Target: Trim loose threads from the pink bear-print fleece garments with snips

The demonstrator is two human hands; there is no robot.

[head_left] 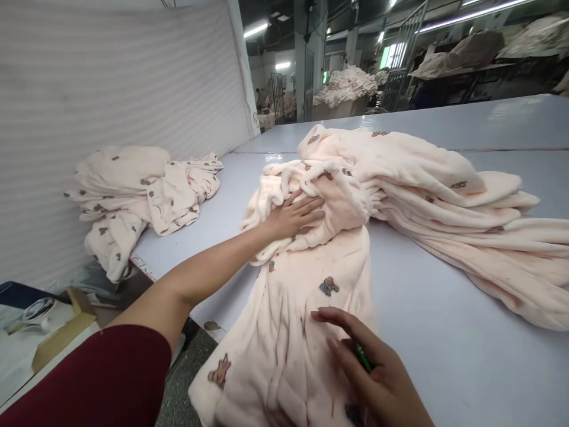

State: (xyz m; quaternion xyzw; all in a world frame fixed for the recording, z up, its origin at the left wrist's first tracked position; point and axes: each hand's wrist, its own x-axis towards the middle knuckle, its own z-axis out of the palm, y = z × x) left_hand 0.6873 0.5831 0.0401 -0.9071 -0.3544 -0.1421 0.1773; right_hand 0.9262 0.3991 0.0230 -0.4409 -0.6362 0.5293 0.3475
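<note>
The left hand [291, 216] presses flat, fingers spread, pinning the fleece garment [302, 308] on the table [444, 332], while the right hand [377, 373], fingers loosely curled around a green pen [363, 357], hovers over it.

Bright, even indoor light from ceiling tube lights [255, 29], upper middle and upper right. Pale glare on table [444, 356] far edge, sheen near far-left corner. Shadows soft, faint under fleece pile [427, 201]. Hall beyond dim, detail murky. Wide-angle bend: table edges and left wall [111, 89] curve. Right hand [373, 373] near bottom edge blurred, probably motion; left hand [291, 216] sharper.
</note>
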